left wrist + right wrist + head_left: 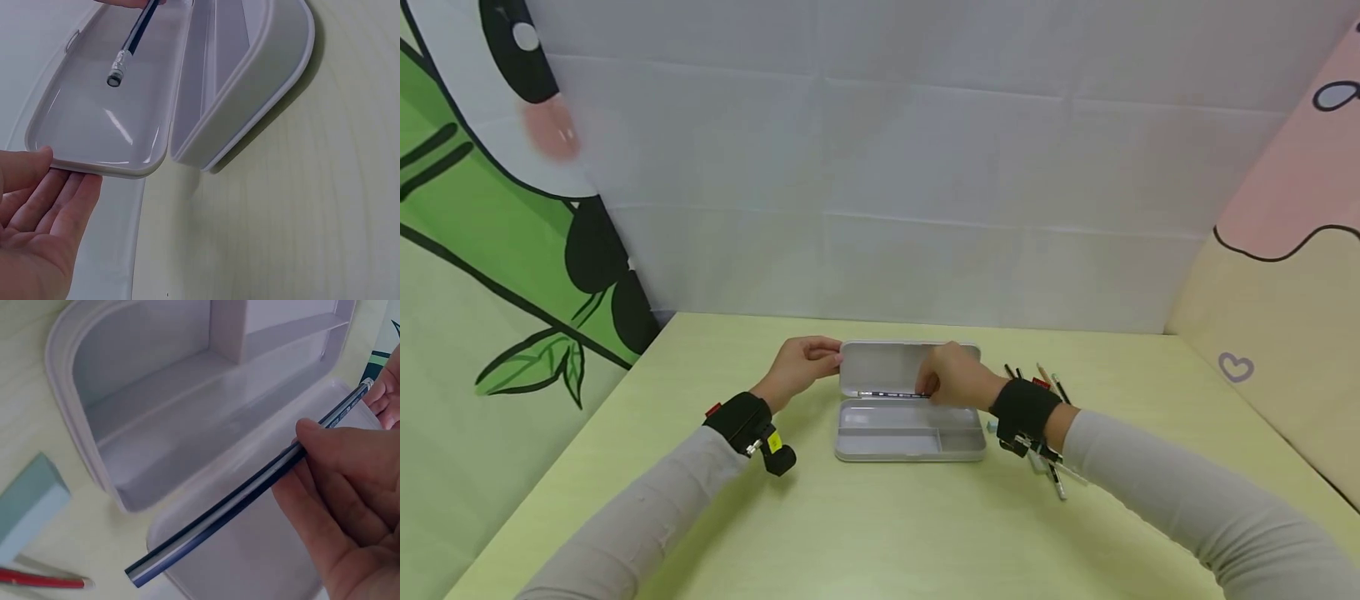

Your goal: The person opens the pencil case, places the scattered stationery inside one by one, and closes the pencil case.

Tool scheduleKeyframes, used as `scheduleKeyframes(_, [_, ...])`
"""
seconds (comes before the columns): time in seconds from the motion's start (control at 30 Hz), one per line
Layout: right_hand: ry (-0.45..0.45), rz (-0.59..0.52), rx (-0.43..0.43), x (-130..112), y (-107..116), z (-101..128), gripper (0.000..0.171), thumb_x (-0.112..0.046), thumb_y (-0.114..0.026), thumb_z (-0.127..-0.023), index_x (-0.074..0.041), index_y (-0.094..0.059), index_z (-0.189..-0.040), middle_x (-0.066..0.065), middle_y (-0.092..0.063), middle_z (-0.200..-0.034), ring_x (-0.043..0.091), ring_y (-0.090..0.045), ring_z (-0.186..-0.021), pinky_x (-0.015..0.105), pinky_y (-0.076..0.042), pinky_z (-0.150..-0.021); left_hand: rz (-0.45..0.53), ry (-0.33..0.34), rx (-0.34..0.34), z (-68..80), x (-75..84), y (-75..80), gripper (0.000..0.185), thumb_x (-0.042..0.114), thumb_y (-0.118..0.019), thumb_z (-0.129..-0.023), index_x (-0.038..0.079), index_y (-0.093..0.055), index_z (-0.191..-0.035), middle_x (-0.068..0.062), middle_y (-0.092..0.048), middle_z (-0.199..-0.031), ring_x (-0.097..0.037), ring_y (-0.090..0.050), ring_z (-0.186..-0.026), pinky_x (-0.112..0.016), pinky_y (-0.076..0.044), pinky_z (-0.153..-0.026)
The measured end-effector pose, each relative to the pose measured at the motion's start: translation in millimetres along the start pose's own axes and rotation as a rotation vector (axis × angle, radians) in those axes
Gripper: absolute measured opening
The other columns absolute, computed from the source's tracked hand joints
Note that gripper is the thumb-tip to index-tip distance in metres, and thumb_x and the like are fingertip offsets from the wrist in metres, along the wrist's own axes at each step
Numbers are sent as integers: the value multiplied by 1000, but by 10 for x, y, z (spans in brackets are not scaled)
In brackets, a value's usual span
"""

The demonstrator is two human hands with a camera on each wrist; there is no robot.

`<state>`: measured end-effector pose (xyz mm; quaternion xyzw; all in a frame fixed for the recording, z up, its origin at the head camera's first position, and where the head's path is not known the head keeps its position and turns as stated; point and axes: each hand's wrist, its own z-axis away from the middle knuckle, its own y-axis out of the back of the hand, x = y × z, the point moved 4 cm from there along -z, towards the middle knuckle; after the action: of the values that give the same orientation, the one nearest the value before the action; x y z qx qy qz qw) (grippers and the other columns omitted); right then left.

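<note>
Pencil (219,512) pinched in your right hand (958,379) above the folded-back lid (876,367) of the case (887,457), you do well to hold its shaft level and the pinch firm, while your left hand (793,368) steadies the lid's end, thumb above and fingers beneath.

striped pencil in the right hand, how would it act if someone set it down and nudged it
The striped pencil would probably stay stiff, as it runs straight on both sides of where the right hand pinches it. It is likely light, being so slim. It may roll a little, though the flat-looking faces could slow it.
</note>
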<state>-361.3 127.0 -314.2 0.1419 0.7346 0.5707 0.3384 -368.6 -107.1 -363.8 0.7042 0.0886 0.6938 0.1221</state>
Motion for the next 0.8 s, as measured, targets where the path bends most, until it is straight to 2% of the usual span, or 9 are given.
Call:
scheduleKeyframes(0.33, [71, -7, 58, 40, -188, -77, 20, 16, -74, -65, 1, -76, -77, 10, -75, -75, 17, -70, -67, 15, -57, -60, 9, -30, -5, -17, 3, -20, 33, 11, -59, -95, -3, -58, -125, -23, -64, -125, -23, -70, -104, -43, -53, -101])
scheduleKeyframes(0.8, [56, -19, 72, 75, -280, -145, 23, 17, -70, -64, -1, -76, -77, 9, -74, -74, 13, -67, -66, 14, -55, -60, 20, -31, 13, -25, 31, -30, 33, 9, -60, -95, -5, -58, -124, -24, -65, -123, -23, -70, -103, -42, -54, -100])
